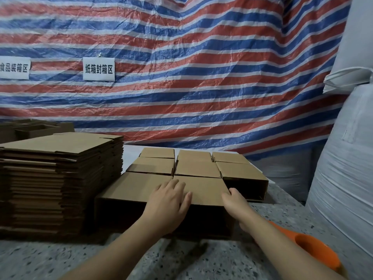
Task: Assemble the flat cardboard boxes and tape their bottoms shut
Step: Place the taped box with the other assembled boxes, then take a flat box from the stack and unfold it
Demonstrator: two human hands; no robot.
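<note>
Several assembled brown cardboard boxes lie on their sides in rows on the speckled table (pixel 181 259). The nearest box (pixel 203 188) lies in front of me. My left hand (pixel 169 201) rests flat on its top with fingers straight. My right hand (pixel 235 201) is at the box's right front corner, thumb on the top edge and fingers curled down the right side. A tall stack of flat cardboard boxes (pixel 60 178) stands to the left.
An orange tape dispenser (pixel 314 249) lies on the table at the right, partly under my right forearm. Big white sacks (pixel 347 158) stand at the right edge. A striped tarp (pixel 181 67) with two paper signs hangs behind. More boxes (pixel 30 130) sit at the back left.
</note>
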